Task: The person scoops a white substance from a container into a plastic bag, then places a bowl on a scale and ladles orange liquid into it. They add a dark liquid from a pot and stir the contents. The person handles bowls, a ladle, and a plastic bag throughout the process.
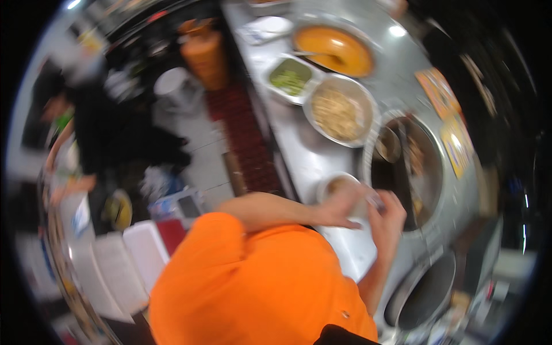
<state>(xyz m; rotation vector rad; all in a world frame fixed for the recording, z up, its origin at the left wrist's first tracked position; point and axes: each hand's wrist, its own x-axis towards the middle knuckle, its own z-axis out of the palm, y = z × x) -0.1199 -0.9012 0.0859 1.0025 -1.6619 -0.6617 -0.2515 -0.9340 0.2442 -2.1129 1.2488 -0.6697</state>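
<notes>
Over a small round bowl (326, 189) on the steel counter is my left hand (343, 207), its thumb held apart; blur hides whether its fingers grip anything. Close on its right, my right hand (387, 213) has bent fingers around a small shiny, clear-looking thing (374, 200), too blurred to name. Beyond the hands stands a round metal bowl of pale, sliced or shredded food (336, 113). A metal container with chopped green vegetable (289, 82) adjoins it. To the right of my hands, a large round pot (437, 172) set in the counter holds a smaller vessel and some food.
An orange sauce or soup (336, 47) with a ladle fills a wide pan at the far end. A large dark pot (427, 293) is at lower right. Left of the counter are a red mat (246, 142), a white bucket (172, 84), white boxes (146, 254) and another person (125, 129) in dark clothing.
</notes>
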